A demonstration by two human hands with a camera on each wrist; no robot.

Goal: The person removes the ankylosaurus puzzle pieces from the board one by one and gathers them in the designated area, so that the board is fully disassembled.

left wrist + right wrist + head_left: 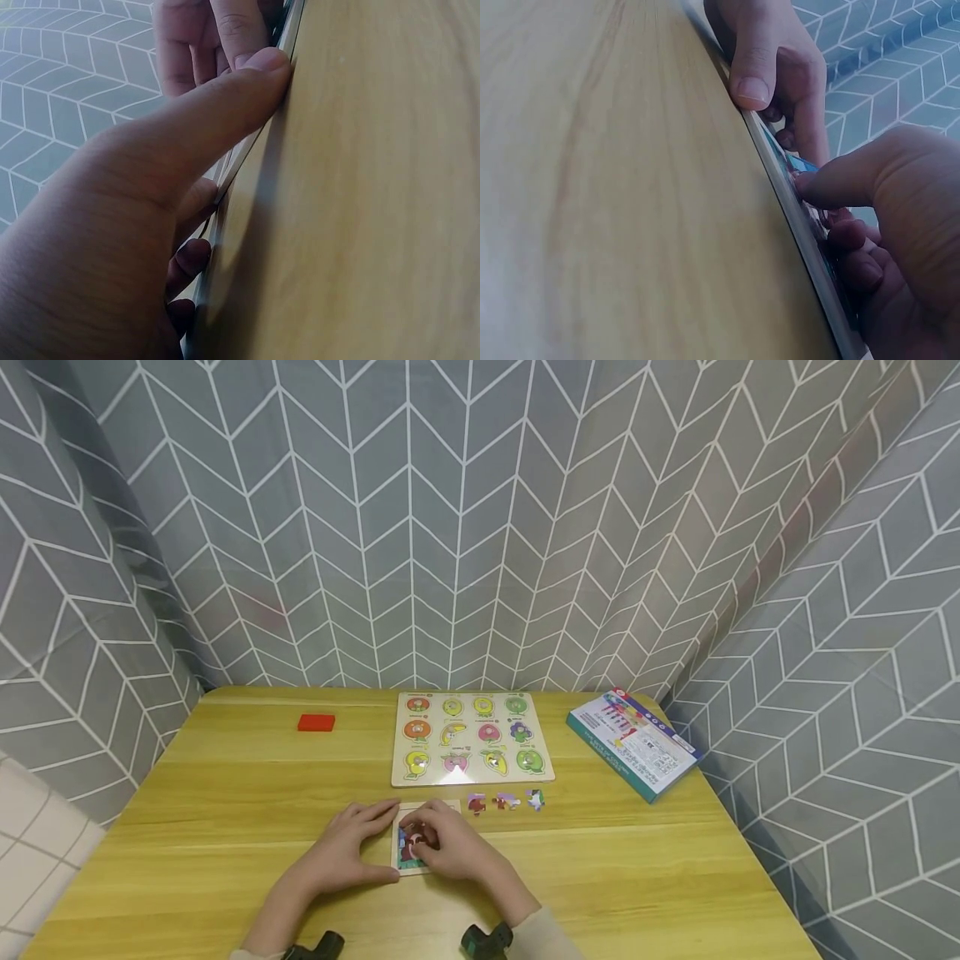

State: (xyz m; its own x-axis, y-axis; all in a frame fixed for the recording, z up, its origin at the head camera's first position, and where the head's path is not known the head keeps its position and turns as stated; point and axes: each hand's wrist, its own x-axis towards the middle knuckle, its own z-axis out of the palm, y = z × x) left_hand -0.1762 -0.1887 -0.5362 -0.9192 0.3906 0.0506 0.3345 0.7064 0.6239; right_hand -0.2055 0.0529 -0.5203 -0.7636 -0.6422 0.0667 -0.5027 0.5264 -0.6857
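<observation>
A small wooden-framed picture puzzle [405,864] lies on the table in front of the person. The left hand [339,853] holds its frame, thumb at the near left corner and fingertips at the far edge; in the left wrist view the left thumb [225,97] lies along the frame's edge [244,154]. Over the picture, the right hand [453,846] has thumb and fingers curled together on a puzzle piece [415,841], mostly covered by them. The right wrist view shows the right hand [900,217] low over the puzzle frame [787,191]. Three loose pieces [476,803] lie right of the puzzle.
Behind the puzzle lies a fruit puzzle board [472,781] with several pictures. A red block [317,722] sits at the back left of the wooden table [225,827]. At the back right is a flat box [633,743]. A patterned curtain [450,527] hangs behind.
</observation>
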